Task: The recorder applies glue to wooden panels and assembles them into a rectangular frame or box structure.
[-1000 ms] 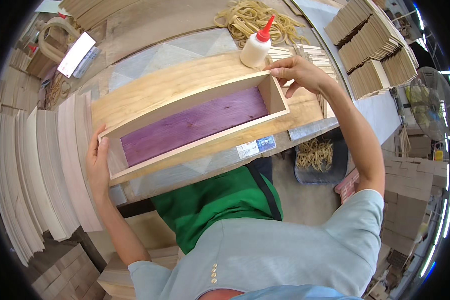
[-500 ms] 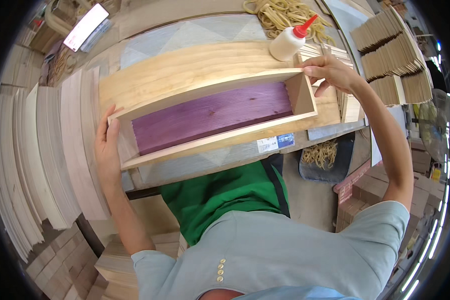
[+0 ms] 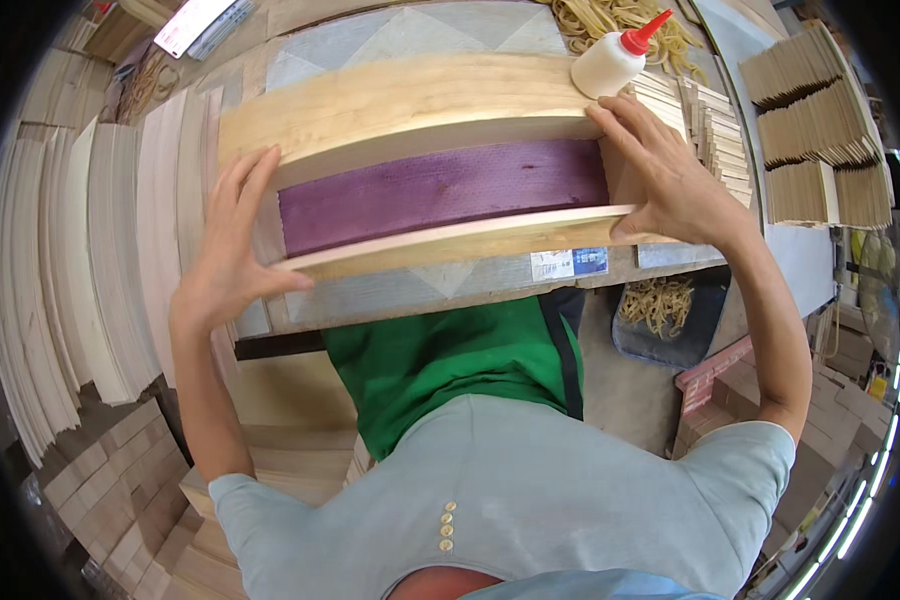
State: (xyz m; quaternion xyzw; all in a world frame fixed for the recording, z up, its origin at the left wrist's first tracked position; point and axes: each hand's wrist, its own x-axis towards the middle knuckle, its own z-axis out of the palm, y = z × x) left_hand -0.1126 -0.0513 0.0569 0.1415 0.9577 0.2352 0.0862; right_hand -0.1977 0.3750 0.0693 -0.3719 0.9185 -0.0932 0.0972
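A long, shallow wooden box (image 3: 460, 230) with pale walls lies on a wide wooden board (image 3: 400, 92). Its inner bottom is a purple panel (image 3: 440, 190). My left hand (image 3: 220, 245) spans the box's left end, fingers at the far corner and thumb by the near one. At the other end my right hand (image 3: 675, 185) grips likewise, fingertips on the far wall and thumb on the near wall's edge. Just beyond my right fingers stands a white squeeze bottle (image 3: 608, 68) with a red nozzle. The box's right end is partly hidden by my hand.
Upright thin boards (image 3: 120, 260) are packed at the left. Small wooden slats (image 3: 715, 130) lie right of the box, with stacked wooden pieces (image 3: 815, 120) farther right. Yellowish bands (image 3: 650, 30) are heaped at the back. A dark bin (image 3: 670, 348) hangs below the table edge.
The box has come down level onto the board. Both hands have shifted from its end corners to span the ends, thumbs now at the near wall. The whole view has shifted slightly.
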